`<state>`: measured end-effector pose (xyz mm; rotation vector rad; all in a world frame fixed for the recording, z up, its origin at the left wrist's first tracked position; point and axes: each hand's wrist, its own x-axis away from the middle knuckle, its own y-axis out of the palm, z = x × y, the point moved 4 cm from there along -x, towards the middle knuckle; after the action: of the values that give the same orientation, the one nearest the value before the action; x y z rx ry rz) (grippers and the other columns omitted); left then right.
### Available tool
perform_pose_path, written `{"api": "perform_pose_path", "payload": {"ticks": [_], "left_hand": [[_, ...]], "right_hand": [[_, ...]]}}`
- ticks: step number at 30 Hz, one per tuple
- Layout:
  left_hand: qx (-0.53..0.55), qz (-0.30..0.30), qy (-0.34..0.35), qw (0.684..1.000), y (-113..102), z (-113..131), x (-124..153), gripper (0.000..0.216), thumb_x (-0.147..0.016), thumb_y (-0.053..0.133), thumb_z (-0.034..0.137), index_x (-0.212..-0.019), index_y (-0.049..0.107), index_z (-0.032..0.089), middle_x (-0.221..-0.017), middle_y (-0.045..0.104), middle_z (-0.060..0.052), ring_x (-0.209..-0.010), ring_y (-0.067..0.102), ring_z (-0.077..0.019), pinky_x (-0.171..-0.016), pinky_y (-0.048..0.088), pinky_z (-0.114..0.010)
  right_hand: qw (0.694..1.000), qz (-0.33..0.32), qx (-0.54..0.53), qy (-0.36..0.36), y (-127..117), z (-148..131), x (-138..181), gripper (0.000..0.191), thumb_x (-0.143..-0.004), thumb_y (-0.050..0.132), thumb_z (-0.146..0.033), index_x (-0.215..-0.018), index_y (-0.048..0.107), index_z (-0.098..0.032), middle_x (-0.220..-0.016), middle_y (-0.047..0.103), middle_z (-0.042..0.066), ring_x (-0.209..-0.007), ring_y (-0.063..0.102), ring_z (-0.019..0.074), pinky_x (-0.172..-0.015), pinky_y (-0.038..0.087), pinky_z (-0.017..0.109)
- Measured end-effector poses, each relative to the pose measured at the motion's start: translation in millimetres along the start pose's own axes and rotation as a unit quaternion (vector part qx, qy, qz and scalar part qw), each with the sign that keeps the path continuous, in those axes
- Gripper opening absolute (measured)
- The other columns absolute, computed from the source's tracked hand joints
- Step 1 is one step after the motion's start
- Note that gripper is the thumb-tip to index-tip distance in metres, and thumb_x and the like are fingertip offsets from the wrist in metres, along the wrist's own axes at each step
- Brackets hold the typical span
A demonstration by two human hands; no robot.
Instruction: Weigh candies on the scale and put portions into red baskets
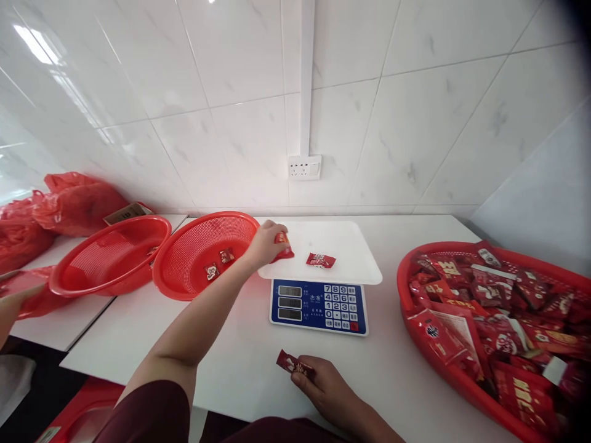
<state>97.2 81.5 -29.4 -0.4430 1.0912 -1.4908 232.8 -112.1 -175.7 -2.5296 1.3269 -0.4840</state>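
Note:
My left hand [264, 243] reaches forward over the left edge of the white scale tray [351, 261], closed on a red wrapped candy [282, 245]. A second red candy [320, 260] lies alone on the tray. My right hand [323, 384] rests on the white table near the front edge, pinching another red candy packet [294, 364]. Below the tray, the blue scale panel [319, 305] shows its display and keypad.
A red mesh basket [182, 280] with two candies in it sits left of the scale, another red basket [78, 280] beside it. A red basket [406, 301] full of red packets is at right. Red plastic bags [69, 200] lie far left. Another person's hand [12, 304] shows at the left edge.

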Motion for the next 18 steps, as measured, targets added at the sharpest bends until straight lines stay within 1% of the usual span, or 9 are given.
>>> {"api": "perform_pose_path", "payload": {"ticks": [2, 4, 6, 8, 10, 11, 14, 16, 18], "left_hand": [[-0.049, 0.066, -0.029, 0.996, -28, -14, 2, 0.026, -0.075, 0.06, 0.02, -0.101, 0.06, 0.021, -0.104, 0.053, -0.005, -0.095, 0.056, -0.0201, -0.085, 0.048, -0.033], [-0.109, 0.101, -0.069, 0.987, -52, -28, 5, 0.027, -0.08, 0.054, 0.022, -0.106, 0.058, 0.021, -0.107, 0.055, -0.007, -0.096, 0.056, -0.0219, -0.081, 0.049, -0.035], [-0.174, 0.097, -0.101, 0.975, -64, -39, 8, 0.029, -0.083, 0.051, 0.026, -0.111, 0.055, 0.021, -0.109, 0.058, -0.009, -0.101, 0.056, -0.0252, -0.086, 0.047, -0.041], [-0.23, 0.071, -0.101, 0.965, -62, -40, 11, 0.032, -0.085, 0.05, 0.032, -0.115, 0.054, 0.021, -0.115, 0.059, -0.01, -0.114, 0.049, -0.0289, -0.098, 0.036, -0.051], [-0.262, 0.044, -0.081, 0.961, -48, -32, 11, 0.036, -0.085, 0.05, 0.037, -0.118, 0.054, 0.022, -0.129, 0.052, -0.011, -0.128, 0.036, -0.032, -0.105, 0.019, -0.059], [-0.263, 0.028, -0.066, 0.962, -37, -25, 11, 0.038, -0.086, 0.05, 0.039, -0.12, 0.053, 0.022, -0.136, 0.047, -0.011, -0.132, 0.029, -0.0329, -0.106, 0.015, -0.061], [-0.202, -0.063, 0.019, 0.977, 4, 7, 10, 0.047, -0.086, 0.048, 0.045, -0.127, 0.049, 0.022, -0.142, 0.04, -0.008, -0.136, 0.021, -0.0314, -0.109, 0.016, -0.055], [-0.141, -0.138, 0.105, 0.975, 35, 33, 11, 0.049, -0.088, 0.045, 0.044, -0.13, 0.046, 0.02, -0.14, 0.044, -0.007, -0.136, 0.023, -0.0276, -0.11, 0.019, -0.047], [-0.114, -0.189, 0.162, 0.962, 60, 53, 12, 0.045, -0.089, 0.043, 0.038, -0.13, 0.045, 0.018, -0.134, 0.05, -0.008, -0.133, 0.03, -0.0254, -0.11, 0.021, -0.044]], "right_hand": [[1.0, 0.0, 0.009, 0.0, 0, -1, 0, 0.033, -0.085, 0.043, -0.045, -0.064, 0.038, -0.019, -0.064, 0.043, -0.003, -0.061, 0.037, 0.0115, -0.056, 0.028, 0.024], [1.0, -0.002, 0.018, 0.0, 0, -1, -1, 0.033, -0.085, 0.042, -0.045, -0.064, 0.038, -0.019, -0.065, 0.043, -0.002, -0.061, 0.038, 0.0117, -0.056, 0.027, 0.024], [1.0, -0.001, 0.024, -0.003, 0, -1, -2, 0.034, -0.085, 0.041, -0.045, -0.064, 0.038, -0.019, -0.066, 0.045, -0.002, -0.062, 0.039, 0.0119, -0.057, 0.028, 0.024], [1.0, 0.002, 0.025, -0.007, 1, 0, -3, 0.034, -0.086, 0.041, -0.046, -0.065, 0.038, -0.019, -0.066, 0.045, -0.002, -0.062, 0.039, 0.012, -0.057, 0.028, 0.024], [1.0, 0.002, 0.021, -0.009, 1, 1, -3, 0.034, -0.086, 0.041, -0.047, -0.065, 0.039, -0.019, -0.066, 0.045, -0.002, -0.062, 0.039, 0.0119, -0.057, 0.028, 0.024], [1.0, 0.002, 0.019, -0.009, 1, 1, -3, 0.035, -0.086, 0.041, -0.047, -0.065, 0.039, -0.019, -0.066, 0.044, -0.002, -0.062, 0.039, 0.0117, -0.057, 0.028, 0.023], [1.0, 0.003, 0.003, -0.009, 1, 1, -2, 0.036, -0.086, 0.04, -0.049, -0.065, 0.038, -0.019, -0.064, 0.043, -0.003, -0.061, 0.037, 0.0114, -0.057, 0.028, 0.023], [1.0, 0.004, -0.011, -0.01, 1, 1, -1, 0.038, -0.085, 0.04, -0.051, -0.065, 0.039, -0.019, -0.064, 0.042, -0.003, -0.061, 0.037, 0.0116, -0.057, 0.029, 0.024], [1.0, 0.005, -0.023, -0.008, 1, 3, 0, 0.039, -0.085, 0.04, -0.052, -0.066, 0.04, -0.019, -0.064, 0.042, -0.002, -0.062, 0.037, 0.0119, -0.057, 0.029, 0.024]]}}
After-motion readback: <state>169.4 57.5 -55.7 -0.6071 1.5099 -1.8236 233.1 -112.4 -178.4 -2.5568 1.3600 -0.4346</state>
